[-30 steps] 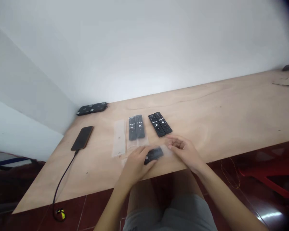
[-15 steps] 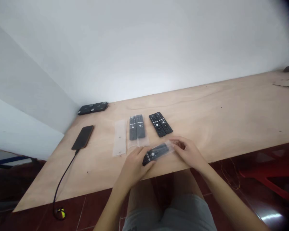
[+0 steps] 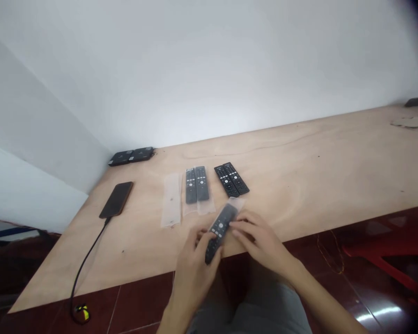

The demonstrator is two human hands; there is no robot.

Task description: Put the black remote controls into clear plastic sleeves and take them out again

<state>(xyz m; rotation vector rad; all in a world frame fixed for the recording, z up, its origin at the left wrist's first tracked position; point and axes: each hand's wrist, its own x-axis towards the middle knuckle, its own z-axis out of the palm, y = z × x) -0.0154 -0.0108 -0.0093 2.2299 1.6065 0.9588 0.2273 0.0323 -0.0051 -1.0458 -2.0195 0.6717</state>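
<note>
A black remote control [image 3: 220, 226] lies tilted over the table's near edge, its upper part inside a clear plastic sleeve [image 3: 237, 202]. The sleeve's far end extends past the remote. My left hand [image 3: 198, 260] grips the lower end, thumb on the buttons and fingers partly hidden behind. My right hand [image 3: 257, 234] is at the right side, fingers stretched and apart, fingertips touching the sleeved edge. Beyond them lie two bare remotes [image 3: 231, 179] side by side. Left of those, two sleeved remotes [image 3: 197, 184] lie next to a flat, see-through plastic sleeve [image 3: 171, 199].
A phone [image 3: 116, 199] with a black cable [image 3: 87, 264] lies at the left; the cable hangs over the front edge. Two black boxes [image 3: 131, 156] stand against the wall at the back left. A red plastic chair [image 3: 379, 255] is below the table at the right.
The held remote has turned more upright, its lower end nearer to me. My right hand has left the sleeve's far end and moved down to the remote's side.
</note>
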